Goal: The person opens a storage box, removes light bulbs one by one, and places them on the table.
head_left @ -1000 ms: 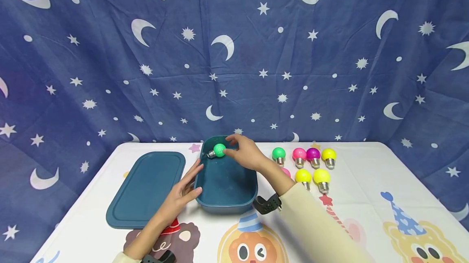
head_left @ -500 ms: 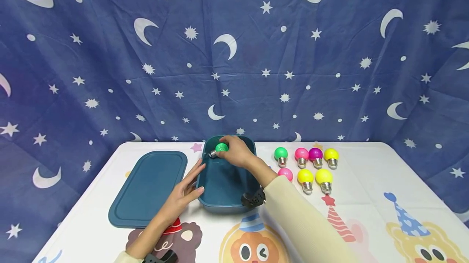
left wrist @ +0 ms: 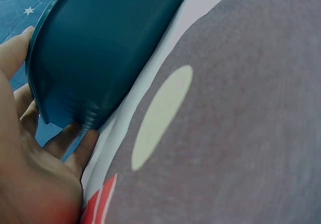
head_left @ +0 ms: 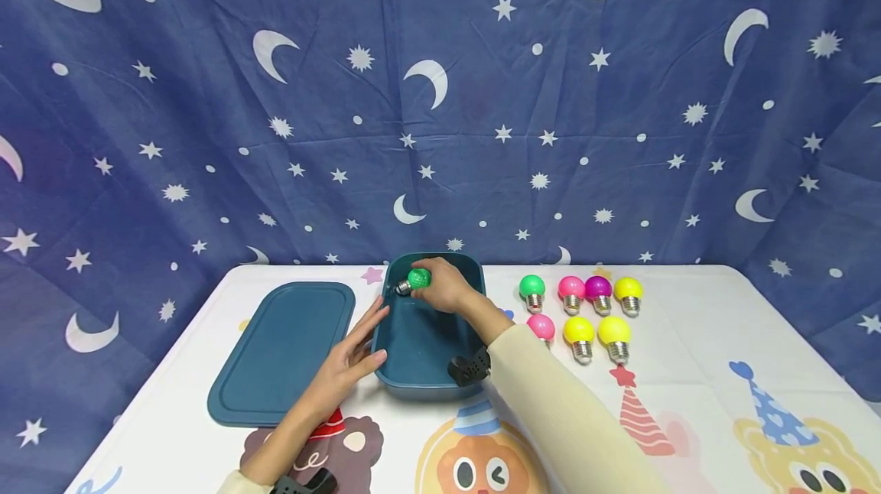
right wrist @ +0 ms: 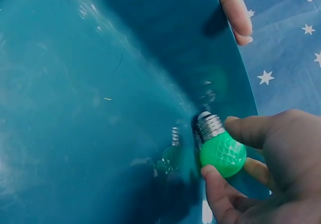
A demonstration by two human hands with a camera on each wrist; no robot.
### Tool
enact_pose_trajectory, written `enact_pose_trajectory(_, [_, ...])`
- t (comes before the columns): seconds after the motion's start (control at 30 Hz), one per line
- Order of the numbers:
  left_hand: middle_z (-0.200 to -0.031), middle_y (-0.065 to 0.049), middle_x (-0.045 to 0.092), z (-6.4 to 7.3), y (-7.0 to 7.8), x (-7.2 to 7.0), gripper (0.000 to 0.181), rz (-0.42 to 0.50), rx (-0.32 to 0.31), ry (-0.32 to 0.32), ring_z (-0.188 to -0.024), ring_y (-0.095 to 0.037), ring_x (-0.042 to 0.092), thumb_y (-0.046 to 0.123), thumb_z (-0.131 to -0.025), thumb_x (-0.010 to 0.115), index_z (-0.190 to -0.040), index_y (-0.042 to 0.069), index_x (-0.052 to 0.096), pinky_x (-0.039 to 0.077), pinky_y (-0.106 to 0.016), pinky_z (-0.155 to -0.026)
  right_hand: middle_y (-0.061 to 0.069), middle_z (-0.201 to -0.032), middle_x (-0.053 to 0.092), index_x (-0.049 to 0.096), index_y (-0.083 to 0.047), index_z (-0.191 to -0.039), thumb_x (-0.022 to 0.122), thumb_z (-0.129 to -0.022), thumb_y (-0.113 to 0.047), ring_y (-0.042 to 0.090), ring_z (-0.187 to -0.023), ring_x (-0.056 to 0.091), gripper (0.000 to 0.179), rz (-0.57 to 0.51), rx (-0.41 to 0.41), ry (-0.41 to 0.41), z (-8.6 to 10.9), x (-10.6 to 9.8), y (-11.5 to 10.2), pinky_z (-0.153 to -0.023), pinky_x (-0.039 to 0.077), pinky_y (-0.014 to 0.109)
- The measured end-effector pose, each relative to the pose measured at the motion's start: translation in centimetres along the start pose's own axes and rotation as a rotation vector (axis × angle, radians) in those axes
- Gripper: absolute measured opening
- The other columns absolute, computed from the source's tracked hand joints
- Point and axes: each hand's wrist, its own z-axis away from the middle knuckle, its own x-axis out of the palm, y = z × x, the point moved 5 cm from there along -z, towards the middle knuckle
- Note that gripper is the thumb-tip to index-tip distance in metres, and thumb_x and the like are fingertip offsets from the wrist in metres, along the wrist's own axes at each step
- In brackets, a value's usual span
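Observation:
A dark teal plastic box (head_left: pixel 421 352) stands open on the table. In its far left corner lies a green light bulb (head_left: pixel 419 278) with a faceted globe and silver screw base. My right hand (head_left: pixel 443 285) reaches into the box and pinches that bulb's globe between thumb and fingers. The right wrist view shows the bulb (right wrist: pixel 223 153) close to the box wall, base pointing up and left. My left hand (head_left: pixel 344 364) rests against the box's left side with extended fingers. Seen from the left wrist, its fingers (left wrist: pixel 83 151) touch the outer wall.
A flat teal lid (head_left: pixel 282 352) lies left of the box. To the right stand several bulbs in two rows, among them a green bulb (head_left: pixel 532 287), a purple bulb (head_left: pixel 598 290) and a yellow bulb (head_left: pixel 614 332). Behind the table hangs a blue curtain (head_left: pixel 440 112).
My right hand has moved in around the green bulb in the box and now pinches it. The left hand stays at the box's left side. The view has shifted slightly.

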Motion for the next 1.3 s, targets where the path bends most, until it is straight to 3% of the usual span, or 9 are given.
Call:
enact_pose_trajectory(0.3, [-0.160, -0.003, 0.007, 0.0, 0.3, 0.2, 0.061, 0.017, 0.002, -0.007, -0.144, -0.022, 0.010, -0.002, -0.096, 0.049, -0.151, 0.017, 0.030, 0.026, -0.018, -0.106, 0.017, -0.132, 0.043, 0.055, -0.011, -0.136, 0.074, -0.084, -0.011, 0.029, -0.115, 0.049, 0.055, 0.014, 0.028, -0.043, -0.1, 0.6, 0.5, -0.091, 0.046, 0.039])
enact_pose_trajectory(0.57, [-0.160, -0.004, 0.007, 0.0, 0.3, 0.1, 0.061, 0.026, 0.005, -0.003, -0.144, -0.023, 0.010, -0.003, -0.096, 0.049, -0.151, 0.016, 0.030, 0.026, -0.018, -0.106, 0.013, -0.124, 0.052, 0.064, -0.016, -0.123, 0.076, -0.082, -0.008, 0.026, -0.099, 0.053, 0.044, -0.037, 0.037, -0.075, 0.3, 0.6, 0.6, -0.080, 0.050, 0.037])
enact_pose_trajectory(0.9, [-0.160, -0.003, 0.008, 0.0, 0.2, 0.1, 0.060, 0.017, 0.001, 0.003, -0.143, -0.028, 0.013, -0.002, -0.096, 0.050, -0.150, 0.017, 0.032, 0.027, -0.017, -0.105, 0.009, -0.120, 0.060, 0.069, -0.019, -0.111, 0.074, -0.083, -0.008, 0.024, -0.097, 0.054, 0.030, -0.093, 0.043, -0.114, 0.5, 0.5, 1.0, -0.077, 0.049, 0.035])
enact_pose_trajectory(1.17, [-0.160, -0.003, 0.008, 0.1, 0.1, 0.1, 0.060, 0.019, 0.005, 0.005, -0.143, -0.029, 0.014, -0.003, -0.096, 0.049, -0.151, 0.006, 0.028, 0.027, -0.017, -0.105, 0.007, -0.116, 0.060, 0.068, -0.019, -0.107, 0.076, -0.081, -0.006, 0.022, -0.092, 0.054, 0.030, -0.123, 0.023, -0.142, 0.5, 0.6, 1.4, -0.073, 0.048, 0.031])
enact_pose_trajectory(1.3, [-0.160, -0.003, 0.008, 0.1, 0.0, 0.1, 0.060, 0.005, 0.002, 0.007, -0.143, -0.029, 0.015, -0.003, -0.096, 0.050, -0.151, 0.011, 0.030, 0.027, -0.017, -0.104, 0.008, -0.114, 0.060, 0.065, -0.018, -0.110, 0.078, -0.079, -0.006, 0.022, -0.091, 0.055, 0.035, -0.132, 0.017, -0.136, 0.6, 0.4, 1.5, -0.074, 0.049, 0.032])
